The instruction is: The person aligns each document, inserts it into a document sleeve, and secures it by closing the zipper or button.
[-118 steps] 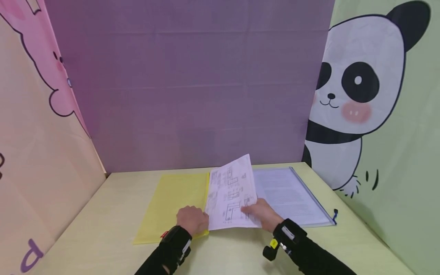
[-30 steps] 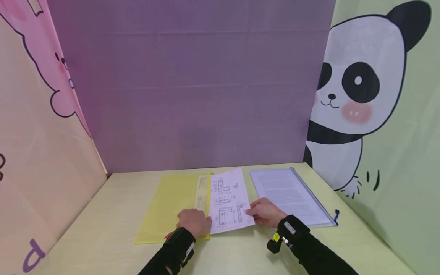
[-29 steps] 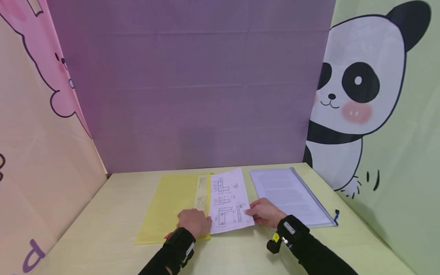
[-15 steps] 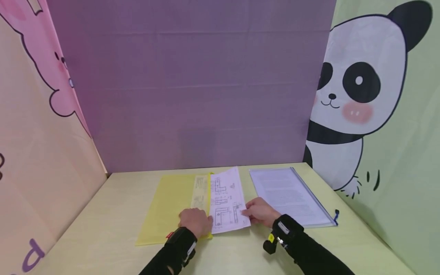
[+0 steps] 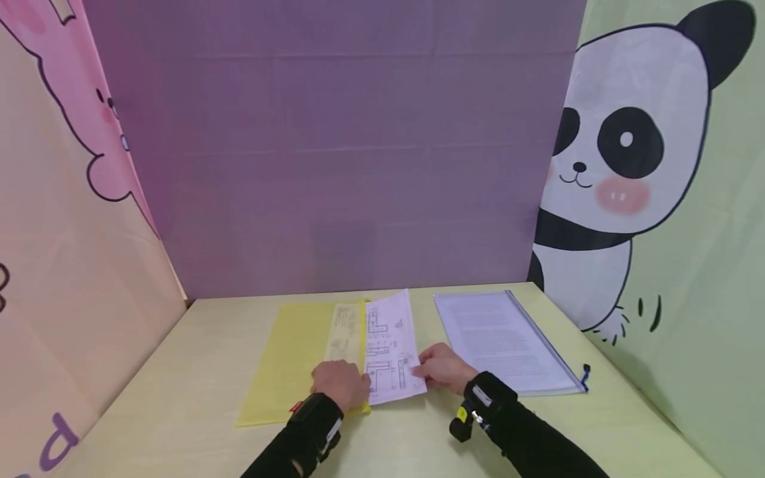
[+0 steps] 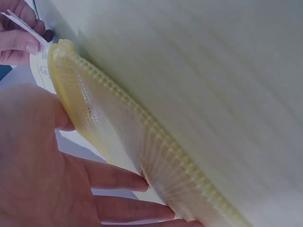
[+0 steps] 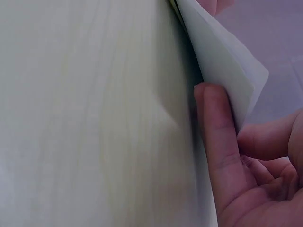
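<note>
On the table lies a yellow mesh zip folder point(image 5: 287, 362) with printed sheets point(image 5: 390, 345) partly inside it, their right part sticking out past its edge. My left hand point(image 5: 340, 386) holds the folder near its front right corner. In the left wrist view, my left thumb is at the folder's edge and the fingertips touch the translucent side point(image 6: 137, 156). My right hand point(image 5: 445, 367) pinches the right edge of the sheets between thumb and fingers. In the right wrist view, the sheets point(image 7: 222, 61) appear as a thin stack with the fingers beneath.
A clear folder point(image 5: 502, 342) with a printed page and a dark-edged side lies at the right of the table, a blue zip pull point(image 5: 585, 375) at its corner. A purple backdrop point(image 5: 346, 153) stands behind the table point(image 5: 197, 372), with printed cloth walls at both sides.
My right hand has moved left, sliding the sheets further into the yellow folder; more of them shows through the mesh. The left hand has stayed nearly in place. The clear folder has not moved.
</note>
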The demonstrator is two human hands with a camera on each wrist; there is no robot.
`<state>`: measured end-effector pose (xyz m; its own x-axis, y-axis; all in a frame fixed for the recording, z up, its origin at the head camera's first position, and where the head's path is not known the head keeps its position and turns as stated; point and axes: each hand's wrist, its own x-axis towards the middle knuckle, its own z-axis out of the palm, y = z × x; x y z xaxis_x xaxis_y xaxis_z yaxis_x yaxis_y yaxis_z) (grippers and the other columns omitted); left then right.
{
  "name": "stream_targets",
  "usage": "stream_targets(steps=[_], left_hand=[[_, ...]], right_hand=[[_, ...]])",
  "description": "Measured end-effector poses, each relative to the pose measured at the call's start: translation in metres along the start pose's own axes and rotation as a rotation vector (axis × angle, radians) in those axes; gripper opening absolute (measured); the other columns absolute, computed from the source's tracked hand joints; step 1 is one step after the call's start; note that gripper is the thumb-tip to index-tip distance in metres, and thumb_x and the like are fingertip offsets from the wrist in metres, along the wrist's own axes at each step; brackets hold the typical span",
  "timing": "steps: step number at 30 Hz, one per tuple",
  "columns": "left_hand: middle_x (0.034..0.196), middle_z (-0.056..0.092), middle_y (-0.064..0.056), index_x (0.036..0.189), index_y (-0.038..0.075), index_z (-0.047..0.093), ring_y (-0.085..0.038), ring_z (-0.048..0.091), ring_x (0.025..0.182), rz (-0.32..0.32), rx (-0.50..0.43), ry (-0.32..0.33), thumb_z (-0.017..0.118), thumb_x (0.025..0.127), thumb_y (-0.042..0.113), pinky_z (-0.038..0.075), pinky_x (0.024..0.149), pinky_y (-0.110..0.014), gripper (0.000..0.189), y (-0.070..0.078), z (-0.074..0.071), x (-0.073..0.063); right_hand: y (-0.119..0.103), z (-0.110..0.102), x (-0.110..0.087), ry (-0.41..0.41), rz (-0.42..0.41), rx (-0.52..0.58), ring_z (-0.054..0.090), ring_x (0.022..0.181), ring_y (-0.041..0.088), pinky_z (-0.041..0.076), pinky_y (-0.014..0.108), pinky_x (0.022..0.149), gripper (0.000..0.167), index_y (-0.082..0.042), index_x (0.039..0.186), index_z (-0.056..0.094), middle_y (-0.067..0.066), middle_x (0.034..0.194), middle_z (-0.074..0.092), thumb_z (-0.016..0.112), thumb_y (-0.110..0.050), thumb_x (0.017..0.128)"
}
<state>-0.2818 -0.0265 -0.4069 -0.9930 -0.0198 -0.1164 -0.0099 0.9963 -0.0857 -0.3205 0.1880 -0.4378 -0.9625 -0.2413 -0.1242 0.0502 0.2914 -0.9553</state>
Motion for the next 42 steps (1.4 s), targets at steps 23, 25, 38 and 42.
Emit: stream_targets(steps=[23,25,38,42], left_hand=[[0.061,0.049,-0.007,0.075,0.005,0.062,-0.022,0.05,0.054,0.005,-0.027,0.009,0.05,0.101,0.051,0.038,0.059,-0.035,0.054,-0.001,-0.004,-0.004],[0.062,0.05,-0.008,0.075,0.006,0.062,-0.023,0.051,0.055,0.01,-0.028,0.016,0.05,0.101,0.05,0.04,0.059,-0.036,0.053,-0.002,-0.004,-0.004],[0.063,0.052,-0.008,0.072,0.007,0.059,-0.023,0.053,0.056,-0.001,-0.016,0.008,0.047,0.102,0.051,0.045,0.064,-0.038,0.054,-0.001,-0.004,-0.004],[0.062,0.05,-0.007,0.072,0.008,0.059,-0.023,0.052,0.055,-0.004,-0.016,0.006,0.047,0.102,0.051,0.044,0.064,-0.038,0.054,-0.001,-0.004,-0.004]], right_hand=[[-0.005,0.007,0.003,0.001,-0.021,-0.07,0.07,0.077,0.021,0.059,0.031,0.066,0.01,0.014,0.096,0.07,0.016,0.088,0.074,0.068,0.009,0.087],[-0.007,0.011,0.003,-0.002,-0.03,-0.073,0.069,0.075,0.021,0.059,0.031,0.065,0.009,0.013,0.094,0.07,0.017,0.087,0.074,0.068,0.009,0.086],[-0.009,0.014,0.005,-0.026,0.025,-0.035,0.071,0.077,0.022,0.06,0.033,0.067,0.009,0.01,0.094,0.068,0.015,0.089,0.074,0.07,0.004,0.089],[-0.013,0.008,0.001,-0.08,0.066,0.071,0.073,0.082,0.025,0.061,0.037,0.073,0.014,0.013,0.099,0.066,0.019,0.094,0.074,0.069,0.002,0.09]])
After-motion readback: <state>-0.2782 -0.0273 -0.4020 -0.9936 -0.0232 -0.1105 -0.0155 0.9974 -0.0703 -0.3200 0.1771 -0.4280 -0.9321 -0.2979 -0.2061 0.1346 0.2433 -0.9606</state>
